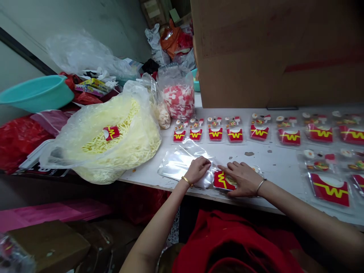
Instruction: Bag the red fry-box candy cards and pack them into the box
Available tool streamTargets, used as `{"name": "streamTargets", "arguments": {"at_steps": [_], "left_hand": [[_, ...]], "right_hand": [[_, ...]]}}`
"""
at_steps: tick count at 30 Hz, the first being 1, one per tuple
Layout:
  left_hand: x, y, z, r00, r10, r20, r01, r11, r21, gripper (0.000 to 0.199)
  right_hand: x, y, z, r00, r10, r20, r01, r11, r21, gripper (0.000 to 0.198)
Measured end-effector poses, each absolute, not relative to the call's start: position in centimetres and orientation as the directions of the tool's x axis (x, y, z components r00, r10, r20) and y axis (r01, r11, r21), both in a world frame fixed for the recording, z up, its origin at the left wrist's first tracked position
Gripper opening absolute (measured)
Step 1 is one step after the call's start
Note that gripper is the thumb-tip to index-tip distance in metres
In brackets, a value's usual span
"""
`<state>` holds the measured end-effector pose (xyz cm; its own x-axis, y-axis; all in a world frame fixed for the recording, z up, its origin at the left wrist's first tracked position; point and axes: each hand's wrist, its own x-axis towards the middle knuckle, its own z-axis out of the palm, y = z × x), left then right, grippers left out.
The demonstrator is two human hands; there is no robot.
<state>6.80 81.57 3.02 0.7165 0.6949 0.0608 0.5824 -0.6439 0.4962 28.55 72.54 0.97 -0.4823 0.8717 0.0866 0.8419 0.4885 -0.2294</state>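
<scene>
My left hand (199, 170) has its fingers pinched together on the edge of a clear plastic bag (174, 163). Beside it, my right hand (246, 181) spans a red toy fries box with a yellow W (221, 179), thumb at the near edge and fingers over the top. The box lies flat at the table's front edge, its left end against the clear plastic. A clear blister cover shows past my right fingers; its contents are mostly hidden under the hand.
Rows of packed red toy sets (289, 136) lie along the white table (187, 193). At left is a large bag of pale yellow toy fries (142, 146), behind it a bag of red and white pieces (179, 100). A turquoise basin (36, 93) and big cardboard box (244, 57) stand farther back.
</scene>
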Motion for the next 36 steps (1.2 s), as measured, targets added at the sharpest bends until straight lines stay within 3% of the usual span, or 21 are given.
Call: {"name": "streamTargets", "arguments": {"at_steps": [4, 5, 8, 12, 16, 20, 26, 31, 36], "left_hand": [[7.7, 78.8, 2.9, 0.74, 0.663, 0.114, 0.613, -0.734, 0.292, 0.06], [8.0, 78.2, 2.7, 0.733, 0.67, 0.115, 0.633, -0.734, 0.245, 0.06], [8.8, 77.2, 2.0, 0.678, 0.724, 0.129, 0.705, -0.69, 0.164, 0.043], [8.1, 77.2, 2.1, 0.56, 0.806, 0.193, 0.813, -0.579, 0.06, 0.04], [6.9, 76.8, 2.4, 0.471, 0.865, 0.172, 0.882, -0.467, -0.062, 0.012], [6.7, 75.9, 2.5, 0.493, 0.859, 0.139, 0.87, -0.49, -0.057, 0.022], [7.9, 74.8, 3.8, 0.453, 0.882, 0.13, 0.889, -0.458, 0.011, 0.018], [10.0, 72.8, 4.2, 0.471, 0.873, 0.129, 0.881, -0.473, -0.013, 0.014], [11.7, 72.1, 4.5, 0.656, 0.753, -0.054, 0.755, -0.655, 0.037, 0.016]], "right_hand": [[28.3, 72.6, 0.7, -0.473, 0.875, 0.099, 0.848, 0.483, -0.217, 0.093], [28.3, 72.6, 0.6, -0.469, 0.877, 0.103, 0.85, 0.48, -0.215, 0.093], [28.1, 72.5, 0.4, -0.461, 0.88, 0.115, 0.853, 0.475, -0.216, 0.094], [28.2, 72.5, 0.1, -0.449, 0.887, 0.111, 0.857, 0.462, -0.229, 0.092], [28.1, 72.6, 0.3, -0.403, 0.914, 0.054, 0.882, 0.403, -0.244, 0.09], [27.8, 72.8, 0.6, -0.32, 0.947, 0.015, 0.92, 0.315, -0.233, 0.088], [27.6, 72.8, 1.3, -0.245, 0.97, -0.01, 0.944, 0.236, -0.233, 0.085], [26.9, 72.5, 1.8, -0.172, 0.985, -0.013, 0.957, 0.164, -0.238, 0.082], [28.9, 72.1, 0.6, -0.314, 0.948, 0.045, 0.918, 0.316, -0.24, 0.088]]}}
